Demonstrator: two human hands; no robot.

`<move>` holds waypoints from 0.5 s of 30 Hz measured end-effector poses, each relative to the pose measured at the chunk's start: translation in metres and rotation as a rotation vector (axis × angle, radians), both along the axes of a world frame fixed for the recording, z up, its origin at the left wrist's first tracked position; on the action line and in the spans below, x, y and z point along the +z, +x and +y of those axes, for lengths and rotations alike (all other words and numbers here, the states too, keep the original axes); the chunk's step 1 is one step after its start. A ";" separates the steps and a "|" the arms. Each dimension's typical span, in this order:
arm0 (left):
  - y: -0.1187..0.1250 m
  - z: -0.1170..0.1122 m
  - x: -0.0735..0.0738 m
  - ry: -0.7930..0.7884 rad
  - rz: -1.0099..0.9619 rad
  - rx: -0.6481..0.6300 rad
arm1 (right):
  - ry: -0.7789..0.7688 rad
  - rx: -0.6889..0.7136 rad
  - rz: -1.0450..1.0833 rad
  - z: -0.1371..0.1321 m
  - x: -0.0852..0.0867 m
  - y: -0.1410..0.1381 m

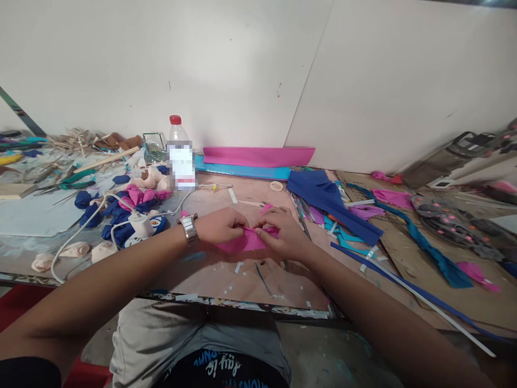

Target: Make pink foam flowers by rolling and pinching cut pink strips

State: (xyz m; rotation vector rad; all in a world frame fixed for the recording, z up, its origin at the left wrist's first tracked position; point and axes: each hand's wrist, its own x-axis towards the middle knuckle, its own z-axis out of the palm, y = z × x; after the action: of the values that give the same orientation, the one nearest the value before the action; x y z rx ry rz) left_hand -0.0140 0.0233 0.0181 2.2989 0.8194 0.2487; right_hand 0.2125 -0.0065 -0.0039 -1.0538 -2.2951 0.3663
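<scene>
A bright pink piece of fabric (pixel 246 242) is stretched between my two hands, just above the table surface. My left hand (pixel 224 223), with a metal watch (pixel 189 229) on its wrist, pinches the upper left edge of the fabric. Thumb and fingers of my right hand (pixel 283 229) close on the right part of the same edge. The fabric hangs down below the fingertips, and its right end is partly hidden by my right hand. A small pink scrap (pixel 266 208) shows just behind that hand.
A red-capped bottle (pixel 175 126) and a phone with a lit, blurred screen (pixel 181 164) stand at the back. Rolled fabric flowers (pixel 137 196) and a white cable (pixel 64 242) lie left. Dark blue fabric (pixel 319 188), a tape ring (pixel 277 186) and cardboard (pixel 420 280) are right.
</scene>
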 end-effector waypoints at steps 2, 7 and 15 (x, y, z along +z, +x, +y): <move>0.000 0.001 -0.003 -0.028 -0.005 -0.008 | 0.003 0.012 -0.008 0.000 0.000 -0.001; 0.000 0.003 -0.009 -0.083 -0.050 -0.029 | 0.037 0.017 0.001 -0.002 -0.003 -0.004; 0.001 0.001 -0.004 -0.151 -0.071 -0.057 | 0.115 0.031 0.051 -0.001 -0.005 -0.005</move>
State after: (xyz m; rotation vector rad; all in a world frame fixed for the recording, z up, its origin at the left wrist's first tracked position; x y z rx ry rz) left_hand -0.0134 0.0242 0.0143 2.1566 0.7113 0.2337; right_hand 0.2075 -0.0080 -0.0090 -0.9422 -2.2603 0.2666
